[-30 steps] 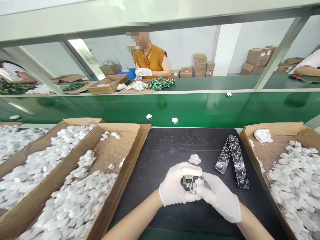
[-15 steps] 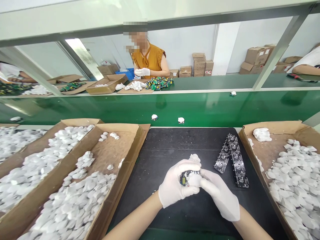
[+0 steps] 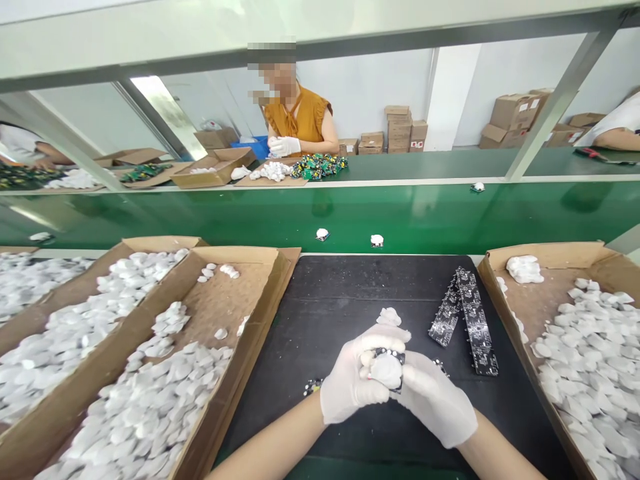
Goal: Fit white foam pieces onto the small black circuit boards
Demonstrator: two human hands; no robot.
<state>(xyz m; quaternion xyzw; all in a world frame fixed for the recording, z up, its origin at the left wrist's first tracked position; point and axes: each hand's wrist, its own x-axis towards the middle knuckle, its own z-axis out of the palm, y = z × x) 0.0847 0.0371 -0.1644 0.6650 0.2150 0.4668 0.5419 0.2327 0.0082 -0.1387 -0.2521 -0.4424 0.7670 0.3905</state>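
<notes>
My left hand, in a white glove, is closed around a small circuit board over the black mat. A rounded white pad lies against the board's face. From the other side, my gloved right hand grips the board's right edge; some of its fingers are hidden. Just beyond my left fingers a white piece lies on the mat. Small board parts show beside my left wrist, and another dark part peeks out behind my right hand.
Two black circuit-board strips lie at the mat's right. Cardboard trays of white pads flank the mat. Beyond it, a green conveyor carries boards with white pads. A gloved co-worker sits opposite, beside piled green boards.
The board has turned in my hands, so the white pad faces me more. My right hand has shifted slightly down and left. Pieces on the conveyor have moved right.
</notes>
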